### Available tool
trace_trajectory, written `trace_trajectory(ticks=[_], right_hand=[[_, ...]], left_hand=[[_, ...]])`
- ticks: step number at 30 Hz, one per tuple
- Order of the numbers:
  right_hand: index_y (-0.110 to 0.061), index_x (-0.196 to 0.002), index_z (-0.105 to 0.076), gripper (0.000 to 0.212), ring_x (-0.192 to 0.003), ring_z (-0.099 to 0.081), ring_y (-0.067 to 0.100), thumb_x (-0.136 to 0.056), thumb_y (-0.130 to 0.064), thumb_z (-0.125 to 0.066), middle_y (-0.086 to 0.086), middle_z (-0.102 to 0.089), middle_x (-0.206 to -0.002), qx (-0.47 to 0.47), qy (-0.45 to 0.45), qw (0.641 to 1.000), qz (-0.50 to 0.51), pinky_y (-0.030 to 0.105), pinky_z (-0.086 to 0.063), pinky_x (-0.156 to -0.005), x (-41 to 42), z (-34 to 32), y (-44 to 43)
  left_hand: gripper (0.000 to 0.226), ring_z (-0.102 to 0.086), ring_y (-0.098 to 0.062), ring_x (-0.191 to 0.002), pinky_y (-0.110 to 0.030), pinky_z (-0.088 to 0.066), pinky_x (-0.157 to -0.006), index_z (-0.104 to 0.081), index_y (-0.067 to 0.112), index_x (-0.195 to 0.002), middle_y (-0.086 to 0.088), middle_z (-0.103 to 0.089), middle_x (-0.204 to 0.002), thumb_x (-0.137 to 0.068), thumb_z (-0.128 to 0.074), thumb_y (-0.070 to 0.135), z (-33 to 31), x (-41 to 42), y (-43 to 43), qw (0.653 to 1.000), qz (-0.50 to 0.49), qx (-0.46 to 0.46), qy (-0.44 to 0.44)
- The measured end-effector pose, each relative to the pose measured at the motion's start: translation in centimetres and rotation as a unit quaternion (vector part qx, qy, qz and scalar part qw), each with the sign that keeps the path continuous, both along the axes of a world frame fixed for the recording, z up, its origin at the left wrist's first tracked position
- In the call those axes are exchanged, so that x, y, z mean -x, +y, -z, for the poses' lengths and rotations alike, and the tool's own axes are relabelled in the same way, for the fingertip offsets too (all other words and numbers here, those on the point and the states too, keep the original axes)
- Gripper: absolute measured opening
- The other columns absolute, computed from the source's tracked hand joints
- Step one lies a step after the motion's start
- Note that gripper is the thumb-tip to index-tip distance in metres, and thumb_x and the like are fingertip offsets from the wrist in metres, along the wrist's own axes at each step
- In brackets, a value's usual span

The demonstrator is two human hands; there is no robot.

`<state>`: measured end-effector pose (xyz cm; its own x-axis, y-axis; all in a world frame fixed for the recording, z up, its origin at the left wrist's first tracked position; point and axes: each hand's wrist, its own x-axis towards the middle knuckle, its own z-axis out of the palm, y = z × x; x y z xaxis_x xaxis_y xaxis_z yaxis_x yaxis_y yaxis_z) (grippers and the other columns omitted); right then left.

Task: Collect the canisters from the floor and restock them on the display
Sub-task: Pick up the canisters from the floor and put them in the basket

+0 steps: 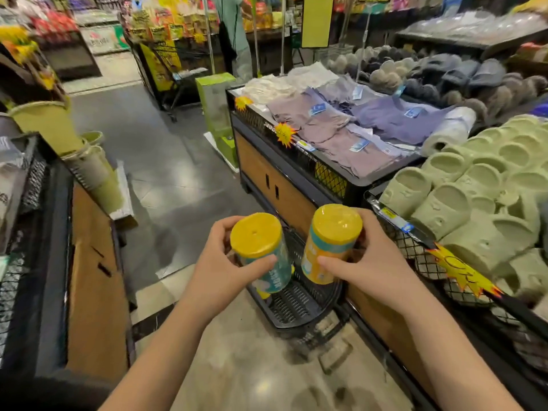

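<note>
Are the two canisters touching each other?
Apart. The head view shows a clear gap between the left canister and the right canister, with the basket behind.

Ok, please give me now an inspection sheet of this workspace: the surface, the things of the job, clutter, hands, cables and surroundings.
Surface: pale glossy floor underfoot, with darker tiles further along the aisle.
Job's things: left canister and right canister, both yellow-lidded, both held off the floor and apart from each other.
Clutter: black basket on the floor below the canisters.
Grippers: left hand grips the left canister; right hand grips the right canister.
Cables: nothing seen.
Surroundings: display bins on the right with green slippers and folded garments; a person stands far back in the aisle.
</note>
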<state>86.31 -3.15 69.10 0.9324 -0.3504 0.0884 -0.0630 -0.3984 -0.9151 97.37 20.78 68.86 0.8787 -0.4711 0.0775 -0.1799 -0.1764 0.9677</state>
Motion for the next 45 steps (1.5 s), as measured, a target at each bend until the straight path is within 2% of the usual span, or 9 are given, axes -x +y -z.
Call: trace_trajectory(ticks=[14,20,24,27,31,34,39,43,45], right_hand=[[-0.051,-0.129,-0.043,0.084,-0.11,-0.053,-0.014,-0.065,-0.042,-0.095,-0.035,-0.055,-0.119,0.041,0.093,0.995,0.017,0.005,-0.043,-0.082,-17.1,8.6,-6.2],[-0.049,-0.125,-0.044,0.077,-0.107,-0.056,-0.01,-0.066,-0.042,-0.093,-0.028,-0.058,-0.116,0.021,0.135,0.989,0.054,0.007,-0.044,-0.081,-23.2,15.8,-8.9],[-0.048,-0.129,-0.043,0.076,-0.119,-0.054,0.004,-0.069,-0.048,-0.089,-0.022,-0.051,-0.126,0.04,0.134,0.989,0.044,0.024,-0.05,-0.092,-26.0,22.3,-10.8],[-0.05,-0.129,-0.04,0.075,-0.121,-0.049,-0.001,-0.071,-0.047,-0.087,-0.026,-0.046,-0.128,0.053,0.148,0.987,0.04,0.017,-0.046,-0.09,-27.7,27.9,-12.6],[-0.051,-0.129,-0.039,0.079,-0.116,-0.046,-0.012,-0.07,-0.042,-0.091,-0.036,-0.044,-0.124,0.057,0.178,0.982,0.035,0.006,-0.041,-0.085,-29.4,36.4,-14.3],[-0.046,-0.135,-0.043,0.083,-0.114,-0.052,0.0,-0.068,-0.04,-0.092,-0.023,-0.052,-0.126,0.052,0.199,0.978,0.042,0.024,-0.046,-0.095,-30.4,43.1,-14.7],[-0.031,-0.134,-0.047,0.077,-0.105,-0.048,-0.017,-0.073,-0.013,-0.09,-0.022,-0.054,-0.117,-0.002,0.212,0.976,0.043,0.0,-0.035,-0.084,-31.6,52.5,-13.5],[-0.031,-0.132,-0.047,0.078,-0.108,-0.049,0.006,-0.067,-0.017,-0.089,-0.013,-0.047,-0.12,0.046,0.238,0.967,0.082,0.012,-0.036,-0.078,-32.4,58.7,-12.8],[-0.03,-0.132,-0.045,0.077,-0.112,-0.049,0.014,-0.067,-0.02,-0.087,-0.014,-0.04,-0.123,0.073,0.259,0.96,0.074,0.023,-0.037,-0.078,-32.7,61.1,-12.6]], left_hand=[[0.078,-0.061,0.0,-0.107,-0.03,-0.055,-0.087,-0.046,0.042,-0.127,0.016,-0.058,-0.122,-0.065,-0.095,0.036,10.6,-19.5,-5.5,0.994,0.027,-0.105,0.032],[0.077,-0.054,0.011,-0.104,-0.006,-0.045,-0.076,-0.046,0.04,-0.125,0.021,-0.054,-0.117,-0.066,-0.095,0.03,17.2,-26.3,-9.2,0.987,0.056,-0.142,0.044],[0.09,-0.053,0.014,-0.106,-0.008,-0.045,-0.08,-0.042,0.042,-0.135,0.021,-0.053,-0.124,-0.061,-0.094,0.039,22.4,-29.0,-12.1,0.984,0.051,-0.149,0.088],[0.09,-0.056,0.008,-0.109,-0.021,-0.05,-0.086,-0.043,0.046,-0.135,0.026,-0.054,-0.124,-0.058,-0.091,0.046,27.5,-30.3,-14.1,0.98,0.037,-0.156,0.114],[0.082,-0.058,0.009,-0.102,-0.015,-0.05,-0.076,-0.044,0.047,-0.128,0.032,-0.054,-0.113,-0.065,-0.093,0.032,35.6,-31.3,-15.9,0.975,0.026,-0.185,0.121],[0.083,-0.054,0.013,-0.104,-0.009,-0.044,-0.077,-0.043,0.045,-0.129,0.029,-0.053,-0.118,-0.064,-0.093,0.034,41.8,-31.4,-16.7,0.969,0.03,-0.21,0.123],[0.079,-0.053,0.016,-0.105,-0.003,-0.041,-0.077,-0.044,0.04,-0.126,0.028,-0.055,-0.114,-0.066,-0.094,0.028,50.9,-30.3,-17.5,0.96,0.05,-0.239,0.139],[0.078,-0.052,0.022,-0.093,-0.001,-0.039,-0.072,-0.044,0.025,-0.126,0.019,-0.055,-0.106,-0.066,-0.093,0.014,57.0,-29.3,-17.8,0.954,0.038,-0.256,0.154],[0.08,-0.057,0.008,-0.1,-0.009,-0.045,-0.079,-0.041,0.028,-0.127,0.008,-0.056,-0.111,-0.064,-0.09,0.02,59.9,-28.7,-17.5,0.947,0.036,-0.272,0.164]])
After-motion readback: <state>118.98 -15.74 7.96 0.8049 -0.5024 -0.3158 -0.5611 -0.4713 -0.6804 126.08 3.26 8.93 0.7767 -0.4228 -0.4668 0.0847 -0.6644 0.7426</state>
